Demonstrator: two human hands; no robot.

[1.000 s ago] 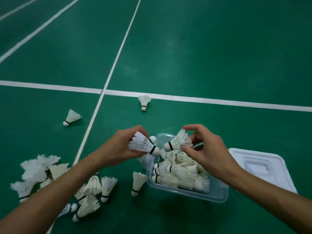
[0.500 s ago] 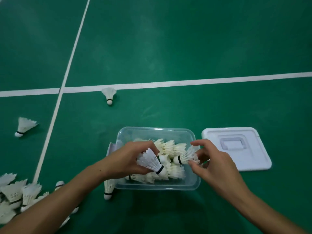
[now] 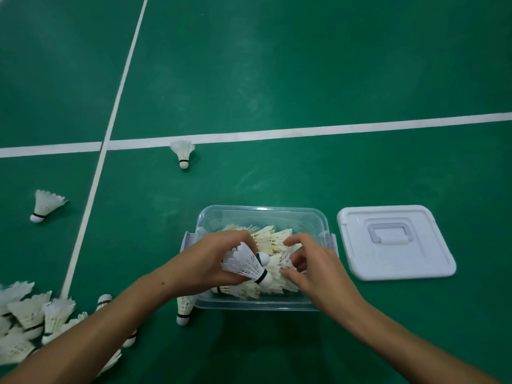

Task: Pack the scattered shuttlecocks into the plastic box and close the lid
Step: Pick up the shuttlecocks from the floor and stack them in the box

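Note:
A clear plastic box [image 3: 263, 214] sits on the green court floor, holding several white shuttlecocks. Over its left half, my left hand [image 3: 210, 261] grips a white shuttlecock [image 3: 246, 263], cork pointing down and right. My right hand [image 3: 313, 261] reaches into the box's right half with curled fingers pinching the feathers of a shuttlecock [image 3: 285, 266] that lies among the packed ones. The white lid [image 3: 393, 242] lies flat on the floor to the right of the box.
A pile of shuttlecocks [image 3: 30, 320] lies at the lower left. One shuttlecock [image 3: 184, 307] leans by the box's front left corner. Single shuttlecocks lie at the far left [image 3: 45, 205] and near the white court line [image 3: 182, 152].
Both hands have come down from above the box rim into it, each with its shuttlecock. The view has tilted downward and shifted, so the box now sits centred.

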